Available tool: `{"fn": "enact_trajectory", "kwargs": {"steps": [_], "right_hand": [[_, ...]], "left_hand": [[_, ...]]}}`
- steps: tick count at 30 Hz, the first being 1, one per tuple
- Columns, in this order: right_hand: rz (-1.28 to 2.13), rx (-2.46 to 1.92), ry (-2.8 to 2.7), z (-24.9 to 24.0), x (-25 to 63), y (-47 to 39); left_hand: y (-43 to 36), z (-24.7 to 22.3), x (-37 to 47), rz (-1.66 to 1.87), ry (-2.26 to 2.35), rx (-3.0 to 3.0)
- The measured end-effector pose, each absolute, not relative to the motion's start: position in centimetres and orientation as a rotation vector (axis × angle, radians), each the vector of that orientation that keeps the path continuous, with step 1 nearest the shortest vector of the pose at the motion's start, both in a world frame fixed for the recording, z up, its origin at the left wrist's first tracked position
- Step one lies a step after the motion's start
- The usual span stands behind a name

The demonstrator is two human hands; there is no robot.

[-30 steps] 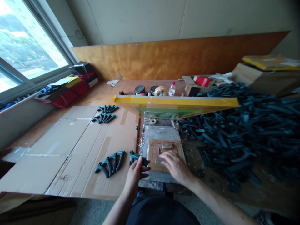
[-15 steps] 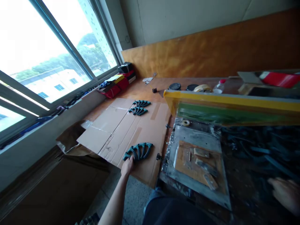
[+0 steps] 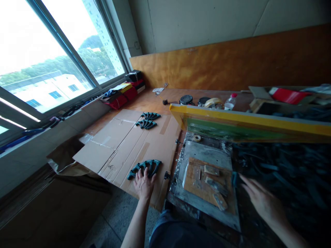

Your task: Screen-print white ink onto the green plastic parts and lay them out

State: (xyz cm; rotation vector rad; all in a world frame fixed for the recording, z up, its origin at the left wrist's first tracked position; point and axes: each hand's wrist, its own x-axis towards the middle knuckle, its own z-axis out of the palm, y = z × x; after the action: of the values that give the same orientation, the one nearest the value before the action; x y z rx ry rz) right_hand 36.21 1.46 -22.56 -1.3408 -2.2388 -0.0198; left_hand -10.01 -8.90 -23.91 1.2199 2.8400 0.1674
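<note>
My left hand [image 3: 143,186] rests on the near end of a fan-shaped row of dark teal curved pieces [image 3: 154,166], its fingers spread over them. These pieces lie on a flattened cardboard sheet [image 3: 124,151]. Farther back on the same cardboard are two similar fans, one nearer [image 3: 147,124] and one behind it [image 3: 151,115]. My right hand [image 3: 261,198] is at the right edge of a grey metal plate [image 3: 207,151], with a small dark teal piece [image 3: 234,179] at its fingertips. The exact shape of that piece is blurred.
On the plate lies a wooden board [image 3: 192,184] with several small blocks. A tape roll [image 3: 197,137] sits behind it. A yellow-edged green barrier [image 3: 219,129] stands at the back. Dark loose parts [image 3: 281,172] heap on the right. A bottle [image 3: 230,102] stands beyond.
My left hand has spread its fingers over the near fan, where before they were closed at its left end. My right hand has moved left to the plate's edge. The view has shifted slightly right.
</note>
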Motion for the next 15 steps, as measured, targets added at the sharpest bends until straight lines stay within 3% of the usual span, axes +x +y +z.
{"fn": "enact_trajectory", "kwargs": {"steps": [6, 11, 15], "right_hand": [[0.049, -1.031, -2.406, -21.6, 27.1, 1.6], [-0.047, -0.980, -2.386, -24.1, 26.5, 2.9], [-0.018, -1.013, -2.348, -26.5, 26.9, 2.7]], "left_hand": [[-7.8, -25.3, -11.0, 0.155, 2.766, 1.212], [-6.2, -25.2, -15.7, 0.229, 2.696, 1.433], [-0.5, -24.0, -22.9, 0.225, 2.552, 1.626]]}}
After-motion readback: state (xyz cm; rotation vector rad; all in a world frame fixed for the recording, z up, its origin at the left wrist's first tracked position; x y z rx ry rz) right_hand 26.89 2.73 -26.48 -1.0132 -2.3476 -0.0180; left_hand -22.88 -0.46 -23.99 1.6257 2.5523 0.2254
